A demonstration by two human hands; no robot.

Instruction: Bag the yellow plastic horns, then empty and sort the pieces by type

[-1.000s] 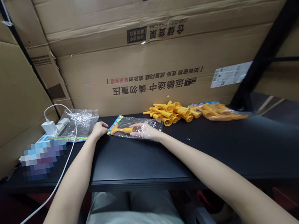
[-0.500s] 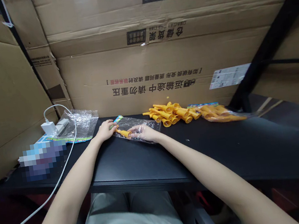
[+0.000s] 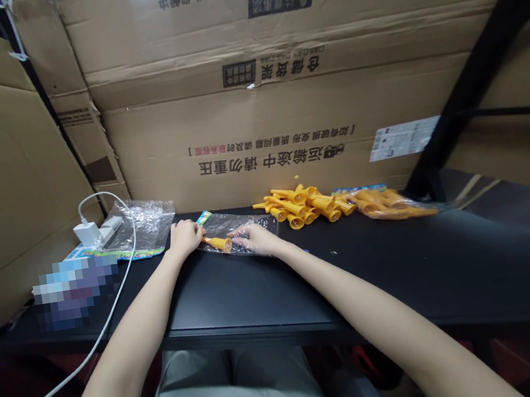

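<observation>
A yellow plastic toy horn [image 3: 218,242] lies with its flared mouth to the right, at a clear plastic bag [image 3: 261,219] with a colourful header strip [image 3: 203,217]. My left hand [image 3: 186,238] is closed over the horn's narrow end, beside that strip. Film glints over the fingers of my right hand [image 3: 257,239], which lies at the bag with its fingers stretched toward the horn's mouth. Whether those fingers are inside the bag or beneath it, I cannot tell.
Several loose yellow horns [image 3: 303,206] are heaped toward the back. Right of them lies a filled bag of horns [image 3: 390,202]. More clear bags [image 3: 149,222], a white charger [image 3: 87,233] and its cable [image 3: 112,307] are on the left. A cardboard wall [image 3: 233,117] closes off the back.
My left hand has curled from lying on the header strip to closing over the horn's narrow end. The horn has shifted slightly left and nearer me; my right hand has barely moved.
</observation>
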